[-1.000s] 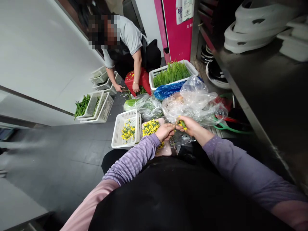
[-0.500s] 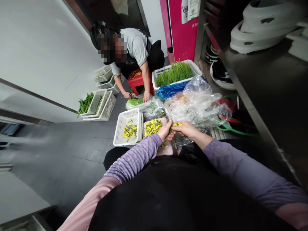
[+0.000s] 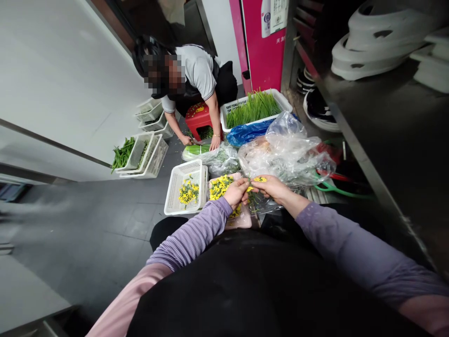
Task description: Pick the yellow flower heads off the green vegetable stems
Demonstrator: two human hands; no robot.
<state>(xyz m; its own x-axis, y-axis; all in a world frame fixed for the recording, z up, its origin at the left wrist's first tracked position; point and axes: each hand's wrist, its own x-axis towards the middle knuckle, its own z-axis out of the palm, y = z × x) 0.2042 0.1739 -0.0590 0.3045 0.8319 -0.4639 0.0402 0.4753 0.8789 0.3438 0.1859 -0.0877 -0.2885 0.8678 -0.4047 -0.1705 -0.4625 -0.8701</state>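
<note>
My left hand (image 3: 237, 193) is closed in a pinch on a green stem, above a pink tray (image 3: 244, 221) that holds many yellow flowers (image 3: 220, 186). Close to its right, my right hand (image 3: 271, 186) is wrapped round yellow flowers (image 3: 260, 179) with green stems; a few blooms show above the fingers. Dark green stems hang below, between the two hands. Left of the tray stands a white basket (image 3: 169, 196) with a small heap of yellow flowers (image 3: 188, 192) inside.
A person (image 3: 196, 70) crouches across from me, both hands at bagged greens (image 3: 198, 149). Behind lies a basket of long green stalks (image 3: 252, 109). Clear plastic bags (image 3: 280, 152) spread beyond my right hand. A metal shelf (image 3: 379, 117) runs along the right; stacked baskets (image 3: 154, 157) stand left.
My left hand has moved slightly left and down, away from my right hand, so the gap between them is wider. The view has shifted a little.
</note>
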